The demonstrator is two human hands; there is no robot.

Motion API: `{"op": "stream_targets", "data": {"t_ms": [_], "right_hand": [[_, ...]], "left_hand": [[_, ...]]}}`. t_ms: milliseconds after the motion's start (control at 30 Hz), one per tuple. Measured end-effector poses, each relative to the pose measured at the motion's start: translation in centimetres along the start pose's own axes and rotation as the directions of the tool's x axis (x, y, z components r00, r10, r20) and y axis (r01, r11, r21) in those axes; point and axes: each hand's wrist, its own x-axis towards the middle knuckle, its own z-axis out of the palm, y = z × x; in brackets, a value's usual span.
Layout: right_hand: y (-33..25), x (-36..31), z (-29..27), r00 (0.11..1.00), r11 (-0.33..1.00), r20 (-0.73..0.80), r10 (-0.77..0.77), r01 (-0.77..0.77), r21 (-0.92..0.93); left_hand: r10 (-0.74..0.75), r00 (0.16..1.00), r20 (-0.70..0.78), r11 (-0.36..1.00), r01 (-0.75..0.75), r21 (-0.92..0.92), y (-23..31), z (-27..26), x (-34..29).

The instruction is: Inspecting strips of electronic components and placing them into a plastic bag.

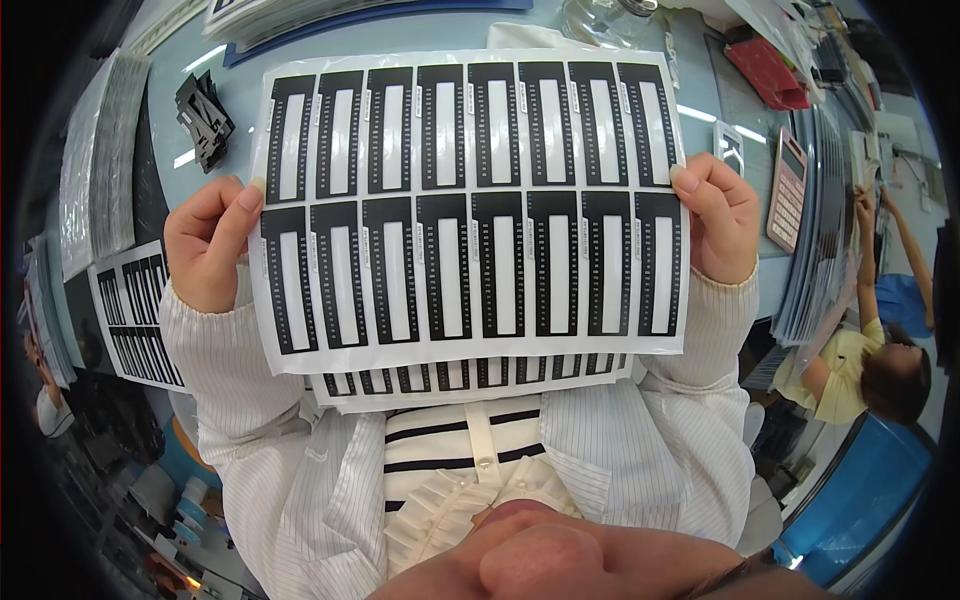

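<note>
In front of my chest I hold up a white sheet (475, 195) printed with two rows of black rectangular labels, each with a long pale window. My left hand (213, 240) pinches its left edge, thumb on the front. Gripping the right edge is my right hand (718, 215), its thumb also on top. The fingers behind the sheet are hidden. A second, similar sheet (470, 380) shows below the lower edge, nearer my body; most of it is covered.
A small pile of black pieces (203, 120) lies on the table (180, 75) at the left, near a plastic-covered stack (105, 160) and more printed sheets (142, 315). A pink calculator (787, 190), red object (768, 72) and glass jar (605, 20) surround the right. Another person (845, 370) works at far right.
</note>
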Motion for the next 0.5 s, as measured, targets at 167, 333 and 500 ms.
{"op": "stream_targets", "data": {"t_ms": [167,333,500], "right_hand": [[-0.1,-0.1,-0.2,1.000,1.000,-0.016,0.018,-0.018,-0.020],[-0.7,-0.1,0.4,0.999,0.999,0.007,0.053,-0.053,-0.011],[-0.9,-0.1,0.4,0.998,0.998,0.027,0.050,-0.049,-0.043]], "left_hand": [[-0.025,1.000,0.004,0.999,0.025,-0.027,-0.4,0.4,0.2],[-0.001,1.000,-0.002,1.000,0.001,-0.026,-0.8,-0.4,0.1],[-0.010,1.000,-0.023,1.000,0.010,-0.003,-1.2,-0.4,0.2]]}}
